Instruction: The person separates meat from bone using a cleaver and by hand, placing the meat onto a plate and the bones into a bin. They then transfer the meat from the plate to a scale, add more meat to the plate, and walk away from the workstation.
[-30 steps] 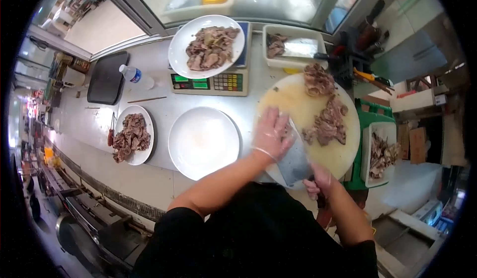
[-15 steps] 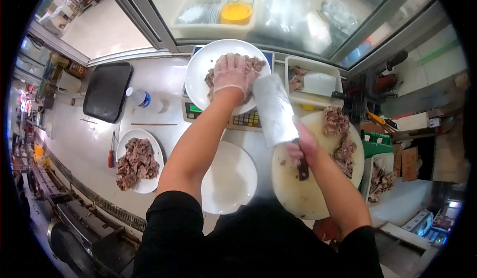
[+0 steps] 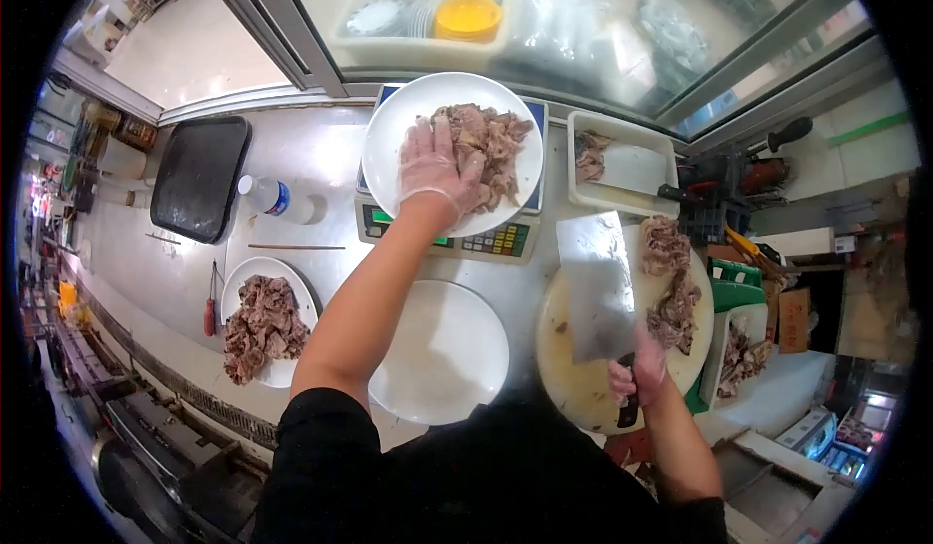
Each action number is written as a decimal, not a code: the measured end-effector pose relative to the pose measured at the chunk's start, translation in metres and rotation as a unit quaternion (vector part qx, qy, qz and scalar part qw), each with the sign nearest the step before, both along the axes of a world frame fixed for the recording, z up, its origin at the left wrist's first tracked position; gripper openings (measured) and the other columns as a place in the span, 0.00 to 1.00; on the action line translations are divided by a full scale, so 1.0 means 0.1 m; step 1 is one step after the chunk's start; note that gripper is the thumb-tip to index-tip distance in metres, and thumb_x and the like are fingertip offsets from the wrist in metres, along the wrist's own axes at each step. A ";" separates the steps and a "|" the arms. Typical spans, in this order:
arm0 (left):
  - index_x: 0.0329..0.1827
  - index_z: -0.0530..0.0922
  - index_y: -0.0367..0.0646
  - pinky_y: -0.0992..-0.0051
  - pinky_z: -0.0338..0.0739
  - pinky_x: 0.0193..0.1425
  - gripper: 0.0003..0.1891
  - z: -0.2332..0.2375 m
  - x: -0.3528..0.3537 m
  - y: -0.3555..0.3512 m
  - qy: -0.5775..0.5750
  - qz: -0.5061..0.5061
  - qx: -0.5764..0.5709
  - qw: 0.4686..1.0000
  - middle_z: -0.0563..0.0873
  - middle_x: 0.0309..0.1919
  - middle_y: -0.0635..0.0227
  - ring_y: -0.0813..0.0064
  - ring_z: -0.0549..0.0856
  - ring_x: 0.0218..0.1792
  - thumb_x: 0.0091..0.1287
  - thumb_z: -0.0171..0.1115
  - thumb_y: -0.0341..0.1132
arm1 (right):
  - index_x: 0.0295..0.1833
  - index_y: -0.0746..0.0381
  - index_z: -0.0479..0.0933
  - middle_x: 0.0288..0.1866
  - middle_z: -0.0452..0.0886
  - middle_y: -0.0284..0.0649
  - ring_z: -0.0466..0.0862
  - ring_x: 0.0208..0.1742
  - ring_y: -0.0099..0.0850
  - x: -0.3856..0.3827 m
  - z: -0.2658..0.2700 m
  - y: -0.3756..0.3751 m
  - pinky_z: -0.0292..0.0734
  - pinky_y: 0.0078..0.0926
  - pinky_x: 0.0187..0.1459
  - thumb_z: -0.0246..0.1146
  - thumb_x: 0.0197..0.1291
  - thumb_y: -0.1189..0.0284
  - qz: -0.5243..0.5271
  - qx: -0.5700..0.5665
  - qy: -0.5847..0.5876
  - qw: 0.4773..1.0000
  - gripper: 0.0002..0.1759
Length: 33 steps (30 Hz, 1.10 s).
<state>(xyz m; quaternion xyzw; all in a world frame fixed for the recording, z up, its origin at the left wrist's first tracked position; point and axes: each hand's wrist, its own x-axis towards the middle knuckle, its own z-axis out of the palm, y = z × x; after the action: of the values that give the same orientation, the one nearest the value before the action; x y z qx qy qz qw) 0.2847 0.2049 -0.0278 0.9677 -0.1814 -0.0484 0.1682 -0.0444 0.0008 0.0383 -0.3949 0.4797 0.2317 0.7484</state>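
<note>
Upper centre, my spread left hand (image 3: 434,167) presses brown sliced meat (image 3: 494,147) onto the round white plate (image 3: 389,145); my right hand (image 3: 637,369), clenching the steel cleaver (image 3: 595,286), is best held level.

L hand (image 3: 434,170) on meat plate (image 3: 389,170) atop scale (image 3: 486,241); R hand (image 3: 637,369) holds cleaver (image 3: 598,286).

A heap of sliced brown meat (image 3: 496,145) is seen piled on the right half of a round white plate (image 3: 384,145), which is set on a digital scale (image 3: 486,241) below a glass counter front. The pile's left edge is covered by the gloved left hand (image 3: 432,167), fingers spread flat. A broad steel cleaver (image 3: 595,286) is gripped by its dark handle in the right hand (image 3: 637,369), its blade held flat and pointing away over a round cutting board (image 3: 583,398).
</note>
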 end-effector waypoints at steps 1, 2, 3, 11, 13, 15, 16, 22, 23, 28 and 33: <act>0.81 0.52 0.40 0.63 0.39 0.83 0.45 -0.02 0.00 0.00 -0.002 0.000 -0.002 1.000 0.52 0.79 0.45 0.48 0.49 0.80 0.69 0.48 0.63 | 0.56 0.60 0.71 0.11 0.62 0.34 0.59 0.09 0.30 -0.02 0.02 0.02 0.58 0.31 0.14 0.38 0.72 0.37 0.000 -0.002 -0.002 1.000 0.37; 0.79 0.56 0.40 0.62 0.44 0.82 0.43 -0.08 0.00 0.01 -0.065 0.004 -0.010 0.998 0.55 0.78 0.45 0.48 0.53 0.78 0.69 0.50 0.61 | 0.56 0.61 0.71 0.11 0.63 0.35 0.60 0.09 0.30 -0.06 0.04 0.05 0.58 0.31 0.14 0.38 0.72 0.38 0.010 -0.029 -0.006 1.000 0.36; 0.77 0.60 0.39 0.61 0.48 0.81 0.41 -0.02 -0.03 0.01 -0.128 0.009 -0.017 0.992 0.59 0.76 0.45 0.47 0.57 0.77 0.68 0.52 0.59 | 0.55 0.62 0.70 0.12 0.63 0.36 0.60 0.09 0.31 -0.09 0.05 0.07 0.58 0.30 0.15 0.39 0.73 0.39 0.020 -0.057 -0.010 0.998 0.36; 0.56 0.78 0.41 0.55 0.75 0.61 0.20 0.17 -1.46 -0.09 -0.058 -0.271 -0.345 0.897 0.81 0.56 0.49 0.48 0.80 0.57 0.63 0.66 0.40 | 0.50 0.68 0.75 0.22 0.77 0.53 0.79 0.24 0.48 -1.34 -0.69 -0.26 0.74 0.43 0.29 0.42 0.73 0.44 0.249 -0.382 -0.033 0.889 0.35; 0.57 0.78 0.44 0.56 0.77 0.59 0.20 -0.06 -1.93 -0.10 -0.005 -0.284 -0.276 0.918 0.82 0.56 0.53 0.51 0.80 0.56 0.64 0.65 0.42 | 0.48 0.68 0.77 0.29 0.81 0.58 0.82 0.31 0.53 -1.67 -0.72 -0.29 0.76 0.47 0.35 0.43 0.73 0.45 0.365 -0.482 -0.072 0.793 0.35; 0.57 0.78 0.45 0.56 0.76 0.60 0.20 -0.03 -2.20 -0.06 0.070 -0.275 -0.249 0.926 0.82 0.56 0.54 0.52 0.80 0.57 0.65 0.64 0.43 | 0.28 0.65 0.75 0.14 0.75 0.47 0.78 0.16 0.42 -1.92 -0.67 -0.29 0.73 0.37 0.23 0.50 0.71 0.45 0.314 -0.423 -0.006 0.850 0.33; 0.58 0.77 0.45 0.57 0.76 0.60 0.20 -0.02 -2.32 -0.02 0.145 -0.268 -0.222 0.926 0.82 0.56 0.56 0.52 0.80 0.57 0.66 0.63 0.44 | 0.28 0.65 0.75 0.14 0.75 0.47 0.78 0.16 0.42 -2.11 -0.71 -0.32 0.73 0.37 0.23 0.50 0.71 0.45 0.319 -0.424 -0.011 0.847 0.33; 0.54 0.80 0.43 0.57 0.76 0.59 0.18 -0.01 -2.78 0.35 0.068 -0.248 -0.211 0.943 0.84 0.49 0.54 0.51 0.82 0.52 0.67 0.60 0.44 | 0.67 0.57 0.73 0.48 0.84 0.57 0.83 0.51 0.55 -2.39 -0.43 -0.23 0.78 0.45 0.53 0.63 0.64 0.54 0.485 -0.540 -0.018 0.687 0.30; 0.52 0.81 0.40 0.56 0.77 0.58 0.18 0.02 -2.85 0.43 0.079 -0.242 -0.172 0.952 0.85 0.47 0.53 0.51 0.83 0.50 0.66 0.60 0.43 | 0.68 0.58 0.72 0.48 0.84 0.56 0.83 0.51 0.54 -2.47 -0.51 -0.27 0.78 0.45 0.52 0.66 0.62 0.56 0.486 -0.568 -0.038 0.663 0.32; 0.51 0.80 0.41 0.56 0.77 0.57 0.16 -0.06 -3.46 1.09 -0.030 -0.102 -0.222 0.969 0.86 0.48 0.54 0.53 0.83 0.51 0.65 0.61 0.40 | 0.71 0.59 0.68 0.50 0.83 0.54 0.83 0.49 0.53 -2.50 -0.77 -0.41 0.78 0.47 0.50 0.72 0.55 0.63 0.497 -0.640 -0.116 0.574 0.38; 0.52 0.81 0.42 0.58 0.77 0.58 0.16 -0.84 -4.32 2.42 0.032 0.077 -0.048 0.995 0.86 0.48 0.53 0.51 0.83 0.51 0.64 0.62 0.38 | 0.69 0.60 0.69 0.48 0.80 0.53 0.80 0.50 0.52 -2.53 -0.98 -0.54 0.76 0.47 0.52 0.70 0.54 0.66 0.523 -0.668 -0.161 0.505 0.36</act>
<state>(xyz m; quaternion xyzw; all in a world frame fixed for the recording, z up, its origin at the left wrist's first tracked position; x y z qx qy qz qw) -0.1474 0.4464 -0.1118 0.9676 -0.1030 -0.0576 0.2231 -0.2975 -0.0532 -0.0596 -0.9873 0.0698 0.1243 0.0701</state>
